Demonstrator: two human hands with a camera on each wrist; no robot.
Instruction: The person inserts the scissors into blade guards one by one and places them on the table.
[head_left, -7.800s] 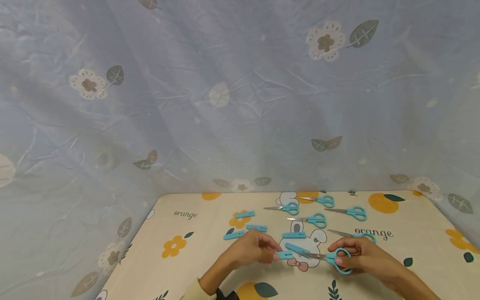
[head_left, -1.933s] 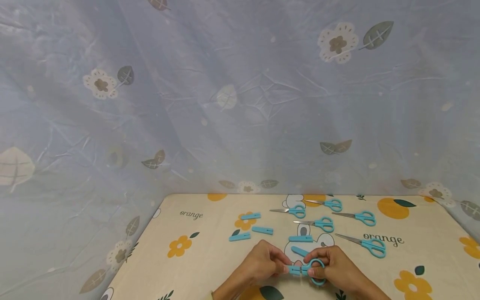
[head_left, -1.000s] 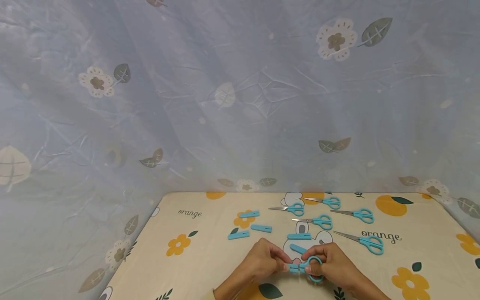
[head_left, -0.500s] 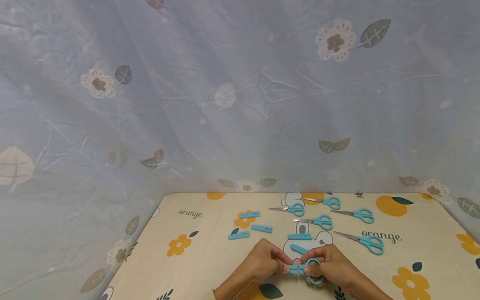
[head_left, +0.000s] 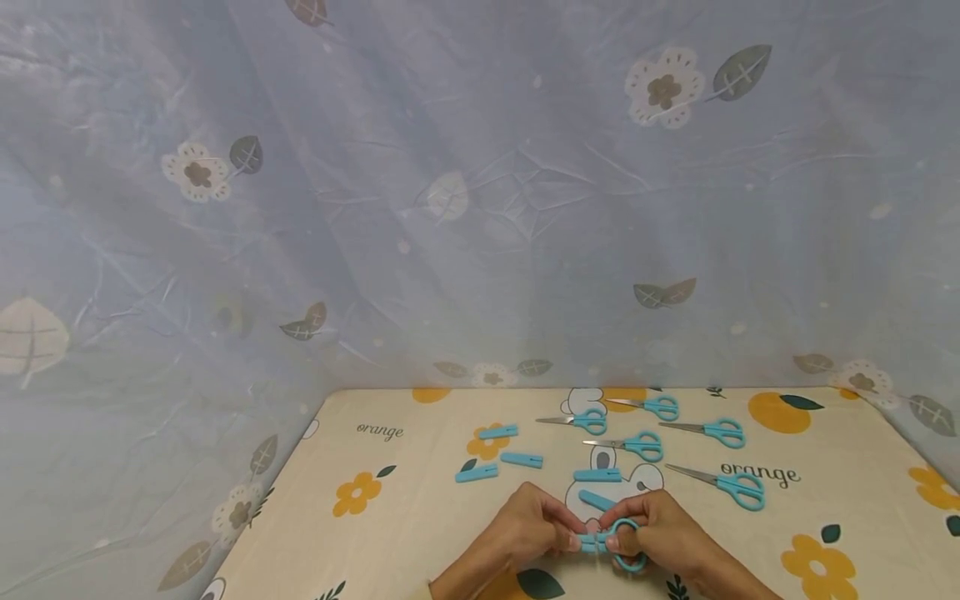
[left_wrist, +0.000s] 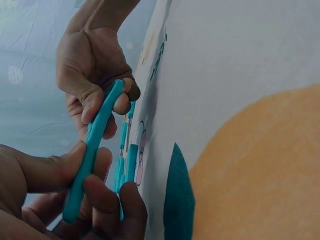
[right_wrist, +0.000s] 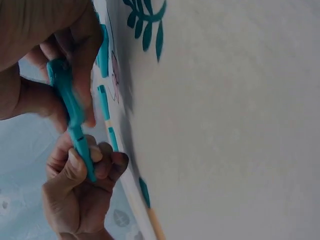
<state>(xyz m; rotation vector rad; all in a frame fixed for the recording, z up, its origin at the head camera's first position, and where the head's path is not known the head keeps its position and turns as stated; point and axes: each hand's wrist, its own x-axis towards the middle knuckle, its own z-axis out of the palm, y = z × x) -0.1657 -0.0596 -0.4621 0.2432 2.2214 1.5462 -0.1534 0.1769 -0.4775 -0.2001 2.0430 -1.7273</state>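
- Eight seconds back, bare blades showed between cap point(head_left: 587, 544) and handles; now the cap sits over them, close against the handles of the held scissors point(right_wrist: 67, 95).
- Both hands now closer together, near side of the table, facing each other.
- Left hand point(head_left: 527, 527) pinches the cap, thumb against fingers.
- Right hand point(head_left: 663, 533) pinches the scissors' handles.
- Slanted loose cap point(head_left: 596, 500) lies just beyond.
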